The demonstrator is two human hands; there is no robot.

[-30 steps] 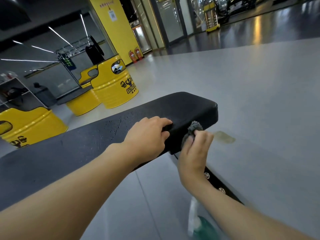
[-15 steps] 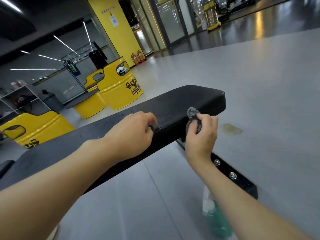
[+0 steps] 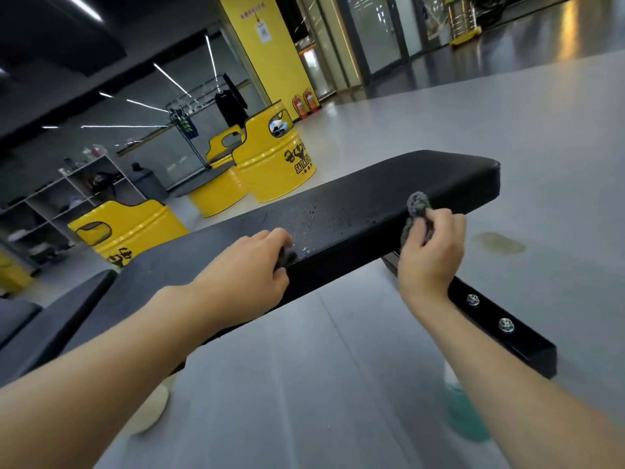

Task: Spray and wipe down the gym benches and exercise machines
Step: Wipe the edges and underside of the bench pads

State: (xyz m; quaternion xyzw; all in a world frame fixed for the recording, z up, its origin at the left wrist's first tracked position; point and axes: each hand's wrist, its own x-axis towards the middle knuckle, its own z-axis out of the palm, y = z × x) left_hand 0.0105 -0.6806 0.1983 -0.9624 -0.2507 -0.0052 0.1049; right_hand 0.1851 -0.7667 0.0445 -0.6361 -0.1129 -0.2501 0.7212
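Drums (image 3: 128, 228) painted yellow are seen at the far left, beyond the black bench (image 3: 372, 198), which runs slantwise across the view. Its near edge is gripped by the left hand (image 3: 250, 265), fingers curled over it. Droplets (image 3: 314, 225) are scattered just beyond them. Further right, a grey cloth (image 3: 416, 208) is clenched in the right hand (image 3: 436, 252) and pressed against the bench's near edge, close to its end. Below, a black steel foot (image 3: 500, 336) with two bolts (image 3: 472, 299) is set on the floor (image 3: 338, 384) — a blurred green bottle (image 3: 466, 421) is partly hidden under the right forearm.
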